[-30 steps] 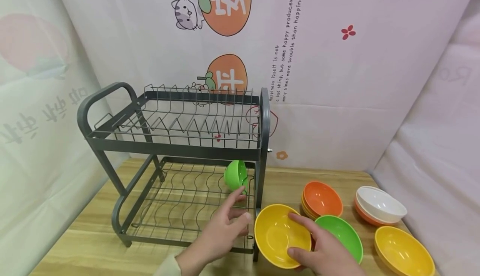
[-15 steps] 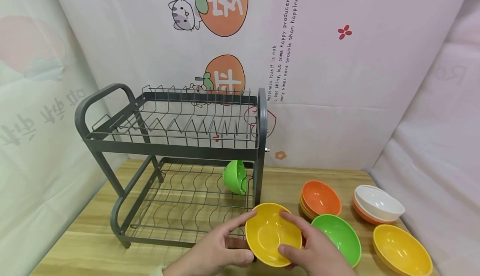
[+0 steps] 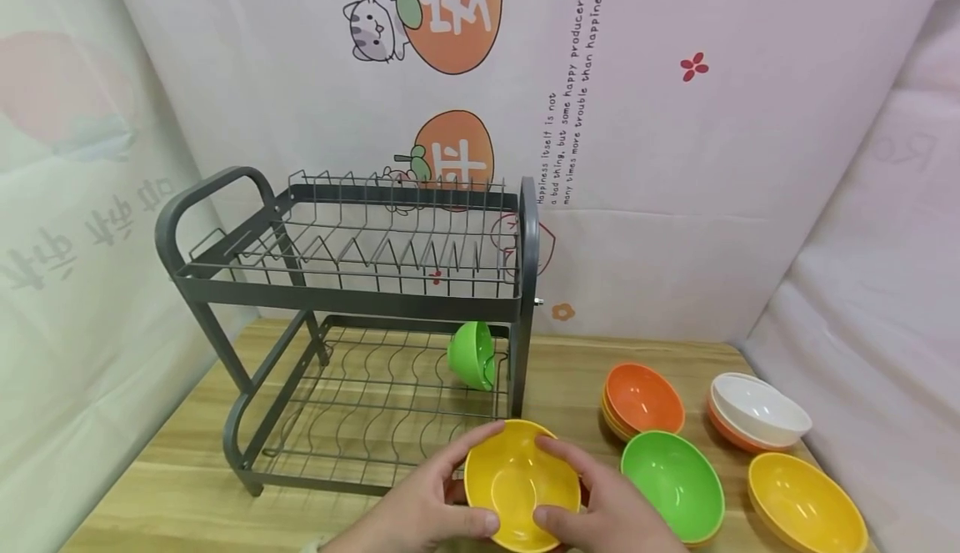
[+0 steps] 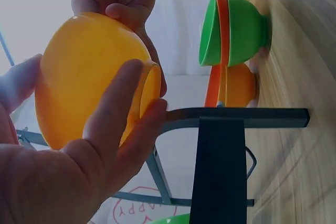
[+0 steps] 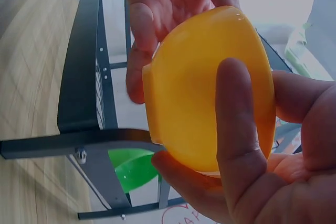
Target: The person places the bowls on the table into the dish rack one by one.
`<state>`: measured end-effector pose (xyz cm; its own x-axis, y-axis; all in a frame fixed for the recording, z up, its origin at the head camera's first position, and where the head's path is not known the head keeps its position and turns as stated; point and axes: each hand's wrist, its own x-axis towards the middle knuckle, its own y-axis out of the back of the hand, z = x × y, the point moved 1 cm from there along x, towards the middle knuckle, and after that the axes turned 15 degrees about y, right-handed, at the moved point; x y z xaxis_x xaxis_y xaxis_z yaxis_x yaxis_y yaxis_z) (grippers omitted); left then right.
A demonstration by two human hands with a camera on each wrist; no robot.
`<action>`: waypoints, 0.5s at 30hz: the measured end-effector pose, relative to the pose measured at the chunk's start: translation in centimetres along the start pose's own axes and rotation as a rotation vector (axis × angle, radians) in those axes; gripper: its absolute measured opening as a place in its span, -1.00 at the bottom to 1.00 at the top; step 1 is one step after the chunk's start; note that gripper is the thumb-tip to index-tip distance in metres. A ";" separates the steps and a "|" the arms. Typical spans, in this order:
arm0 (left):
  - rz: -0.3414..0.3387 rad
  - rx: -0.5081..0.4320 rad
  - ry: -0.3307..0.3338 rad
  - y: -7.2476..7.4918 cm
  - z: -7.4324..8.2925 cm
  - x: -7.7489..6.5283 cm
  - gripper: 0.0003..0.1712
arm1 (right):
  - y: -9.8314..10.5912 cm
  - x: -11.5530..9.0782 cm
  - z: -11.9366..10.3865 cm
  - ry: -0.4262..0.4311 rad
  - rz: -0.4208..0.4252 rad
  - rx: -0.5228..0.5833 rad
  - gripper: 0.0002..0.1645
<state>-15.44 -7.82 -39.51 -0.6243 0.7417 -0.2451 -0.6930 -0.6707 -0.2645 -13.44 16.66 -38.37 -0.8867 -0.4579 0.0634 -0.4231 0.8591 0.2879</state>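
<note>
A yellow bowl (image 3: pixel 522 474) is held between both hands in front of the rack's lower right corner. My left hand (image 3: pixel 427 495) grips its left side, thumb at the near rim and fingers under the outside. On the opposite side my right hand (image 3: pixel 607 495) grips it, thumb over the rim. Both wrist views show fingers spread along the outer wall of the yellow bowl (image 4: pixel 89 77), near its foot ring. On the lower tier of the dark grey dish rack (image 3: pixel 352 299) a green bowl (image 3: pixel 471 356) stands tipped on its side at the right end.
Right of the rack, an orange bowl (image 3: pixel 645 399) tops a small stack. A green bowl (image 3: pixel 672 486) sits in front of it. Farther right are a white bowl (image 3: pixel 761 407) on an orange one and another yellow bowl (image 3: pixel 806 503). Printed cloth (image 3: pixel 645 161) hangs behind the wooden table (image 3: pixel 150 486).
My right hand has brought the yellow bowl leftward and slightly nearer. My left hand has come from beside the green bowl in the rack down to the yellow bowl and taken hold of it.
</note>
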 end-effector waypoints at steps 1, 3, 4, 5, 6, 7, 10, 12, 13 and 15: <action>0.003 0.000 0.001 0.1 0.0 -0.2 -0.12 | -0.1 0.0 -0.1 0.006 -0.004 0.015 -0.11; -0.001 -0.005 0.003 0.3 0.1 -0.5 -0.12 | -0.3 0.1 -0.2 0.027 -0.011 0.009 -0.14; -0.005 -0.009 0.007 0.4 0.2 -0.7 -0.12 | -0.3 0.1 -0.3 0.042 -0.016 0.007 -0.16; -0.010 -0.009 0.010 0.5 0.2 -0.8 -0.13 | -0.4 0.2 -0.4 0.058 -0.019 0.010 -0.19; -0.006 0.004 0.010 0.6 0.3 -1.0 -0.13 | -0.4 0.2 -0.4 0.078 -0.016 0.015 -0.22; -0.002 0.021 0.010 0.8 0.4 -1.2 -0.14 | -0.5 0.2 -0.5 0.093 -0.006 0.018 -0.25; 0.013 0.066 0.015 1.3 0.6 -1.7 -0.14 | -0.5 0.3 -0.7 0.100 0.079 0.053 -0.31; 0.039 0.109 0.015 1.7 0.8 -2.1 -0.12 | -0.5 0.5 -0.7 0.075 0.178 0.069 -0.33; 0.044 0.125 0.016 2.0 0.8 -2.3 -0.12 | -0.5 0.6 -0.7 0.063 0.226 0.070 -0.34; 0.070 0.169 0.020 2.4 1.0 -2.7 -0.12 | -0.6 0.7 -0.7 0.062 0.306 0.061 -0.36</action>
<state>-15.76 -11.46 -38.59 -0.6672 0.6915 -0.2769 -0.6996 -0.7094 -0.0858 -13.72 15.67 -37.85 -0.9623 -0.1875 0.1972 -0.1504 0.9704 0.1889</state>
